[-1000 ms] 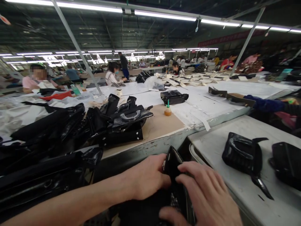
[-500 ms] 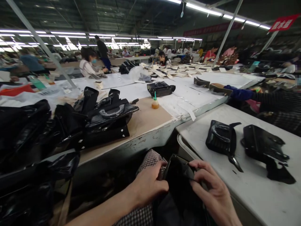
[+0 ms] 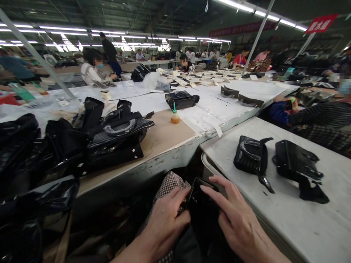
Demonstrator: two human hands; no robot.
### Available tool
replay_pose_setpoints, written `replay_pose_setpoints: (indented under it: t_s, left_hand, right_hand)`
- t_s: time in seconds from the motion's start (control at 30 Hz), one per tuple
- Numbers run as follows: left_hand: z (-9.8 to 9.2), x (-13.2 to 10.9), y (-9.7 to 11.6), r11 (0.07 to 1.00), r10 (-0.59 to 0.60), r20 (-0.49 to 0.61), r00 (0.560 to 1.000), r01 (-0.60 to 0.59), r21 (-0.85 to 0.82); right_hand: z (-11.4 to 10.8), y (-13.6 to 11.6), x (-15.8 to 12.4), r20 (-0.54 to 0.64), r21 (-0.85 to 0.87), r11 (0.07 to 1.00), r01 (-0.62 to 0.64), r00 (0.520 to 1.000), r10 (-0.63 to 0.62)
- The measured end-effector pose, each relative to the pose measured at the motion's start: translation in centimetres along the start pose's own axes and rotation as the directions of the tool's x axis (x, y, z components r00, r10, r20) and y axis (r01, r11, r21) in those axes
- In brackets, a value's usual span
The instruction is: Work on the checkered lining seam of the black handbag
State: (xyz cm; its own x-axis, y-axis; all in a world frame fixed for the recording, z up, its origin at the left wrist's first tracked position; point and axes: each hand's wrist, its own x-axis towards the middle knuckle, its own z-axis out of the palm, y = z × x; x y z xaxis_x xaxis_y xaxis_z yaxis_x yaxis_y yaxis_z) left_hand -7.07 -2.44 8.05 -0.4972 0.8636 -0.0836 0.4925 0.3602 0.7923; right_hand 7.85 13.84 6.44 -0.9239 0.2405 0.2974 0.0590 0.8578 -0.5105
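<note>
A black handbag rests on my lap, its opening turned up toward me. My left hand grips the left edge of the bag between thumb and fingers. On the other side, my right hand has its fingers stretched out, the index finger touching the upper rim and the thumb lower against the bag. Dark material hides the bag's inside. A checked cloth shows behind my left hand, over my leg.
Two black handbags lie on the white side table to my right. Black bags pile up on the long workbench at left, near a glue bottle. Another bag sits behind it. A co-worker in striped sleeves sits at right.
My right hand's fingers have uncurled from the bag's right edge and now reach over its upper rim. My left hand keeps its grip. The view has shifted slightly right.
</note>
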Motion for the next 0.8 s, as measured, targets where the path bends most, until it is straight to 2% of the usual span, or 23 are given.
replay_pose_setpoints:
  t_s: [0.1, 0.27, 0.37, 0.53, 0.63, 0.8]
  left_hand:
    - [0.9, -0.3, -0.2, 0.998, -0.020, -0.010, 1.000, 0.021, 0.057]
    - [2.0, -0.6, 0.1, 0.996, -0.025, -0.001, 1.000, 0.025, 0.081]
    - [2.3, -0.6, 0.5, 0.997, -0.018, -0.001, 1.000, 0.018, 0.070]
    - [1.6, -0.4, 1.1, 1.000, -0.020, -0.013, 1.000, 0.020, -0.003]
    - [1.0, -0.4, 1.1, 0.996, -0.047, 0.001, 0.999, 0.047, -0.074]
    - [0.9, -0.5, 1.0, 0.988, -0.049, -0.013, 0.999, 0.046, -0.149]
  right_hand:
    - [-0.1, -0.7, 0.3, 0.008, -0.037, 0.999, -0.024, 1.000, 0.024]
    - [1.0, -1.9, 1.3, -0.171, -0.212, 0.977, 0.006, 0.984, -0.043]
    - [1.5, -2.2, 1.7, -0.219, -0.291, 0.956, -0.025, 0.975, -0.042]
    - [1.0, -1.1, 1.9, -0.134, -0.333, 0.942, 0.031, 0.988, -0.080]
    - [0.6, 0.1, 1.9, -0.066, -0.270, 0.961, 0.056, 0.995, -0.076]
    - [0.1, 1.1, 2.3, -0.028, -0.076, 0.993, 0.090, 0.995, -0.092]
